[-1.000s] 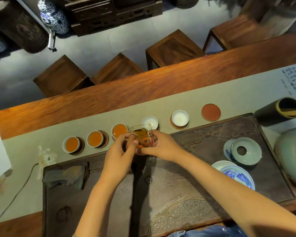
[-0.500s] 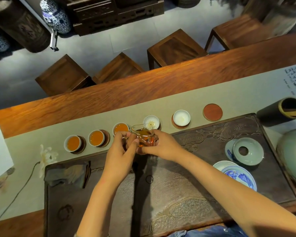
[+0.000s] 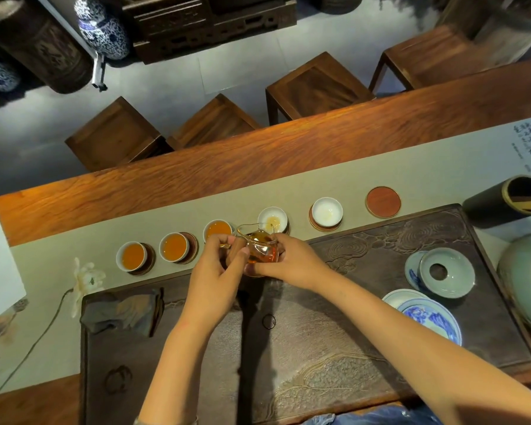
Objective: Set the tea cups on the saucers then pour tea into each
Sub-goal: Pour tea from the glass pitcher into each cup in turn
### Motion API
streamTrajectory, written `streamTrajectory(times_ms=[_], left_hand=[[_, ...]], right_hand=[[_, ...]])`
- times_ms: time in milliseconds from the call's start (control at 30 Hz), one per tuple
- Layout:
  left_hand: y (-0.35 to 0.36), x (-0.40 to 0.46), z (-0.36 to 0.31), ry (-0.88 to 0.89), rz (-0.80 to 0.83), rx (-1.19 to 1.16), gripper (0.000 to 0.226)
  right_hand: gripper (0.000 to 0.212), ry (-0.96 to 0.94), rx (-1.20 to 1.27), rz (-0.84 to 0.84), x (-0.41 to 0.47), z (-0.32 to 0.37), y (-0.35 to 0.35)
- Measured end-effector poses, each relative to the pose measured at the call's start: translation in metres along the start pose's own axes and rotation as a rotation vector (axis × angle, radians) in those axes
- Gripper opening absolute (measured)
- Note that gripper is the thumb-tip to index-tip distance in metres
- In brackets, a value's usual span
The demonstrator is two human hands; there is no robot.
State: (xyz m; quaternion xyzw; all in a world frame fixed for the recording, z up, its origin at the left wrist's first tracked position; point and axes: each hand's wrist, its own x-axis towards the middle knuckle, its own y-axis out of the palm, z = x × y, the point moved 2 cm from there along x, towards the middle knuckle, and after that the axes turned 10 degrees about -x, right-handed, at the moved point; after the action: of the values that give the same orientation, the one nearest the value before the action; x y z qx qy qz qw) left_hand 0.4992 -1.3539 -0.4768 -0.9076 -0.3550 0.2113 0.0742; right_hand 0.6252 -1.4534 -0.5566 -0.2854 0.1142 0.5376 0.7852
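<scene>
A row of small white cups stands on round brown saucers along the beige runner. Three cups on the left [image 3: 132, 256] [image 3: 174, 246] [image 3: 217, 230] hold amber tea. The fourth cup [image 3: 273, 220] has a thin stream of tea falling into it. The fifth cup [image 3: 326, 211] holds no tea. A bare saucer [image 3: 383, 201] lies at the right end. A glass pitcher [image 3: 260, 248] of tea is tilted toward the fourth cup, with my left hand [image 3: 218, 271] at its handle and my right hand [image 3: 292, 261] on its side.
A dark carved tea tray [image 3: 334, 348] lies below the cups, with a grey cloth [image 3: 120, 311] at its left. A celadon lid [image 3: 447, 271] and blue-and-white dishes [image 3: 429, 320] sit at its right. A dark cylinder [image 3: 503, 200] and a large pale pot [image 3: 528, 277] stand far right.
The pitcher has shifted right from the third cup to the fourth, and tea has started to run into the fourth cup. Both hands moved with it.
</scene>
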Motion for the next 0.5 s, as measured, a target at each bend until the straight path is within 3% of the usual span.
streamTrajectory(times_ms=[367, 500], left_hand=[[0.0004, 0.0027, -0.0048, -0.006, -0.019, -0.012, 0.011], [0.0008, 0.0036, -0.0057, -0.010, -0.014, -0.012, 0.011]], right_hand=[[0.065, 0.001, 0.057, 0.002, 0.0001, 0.0018, 0.0034], [0.055, 0.000, 0.048, -0.002, -0.0004, 0.0021, 0.0024]])
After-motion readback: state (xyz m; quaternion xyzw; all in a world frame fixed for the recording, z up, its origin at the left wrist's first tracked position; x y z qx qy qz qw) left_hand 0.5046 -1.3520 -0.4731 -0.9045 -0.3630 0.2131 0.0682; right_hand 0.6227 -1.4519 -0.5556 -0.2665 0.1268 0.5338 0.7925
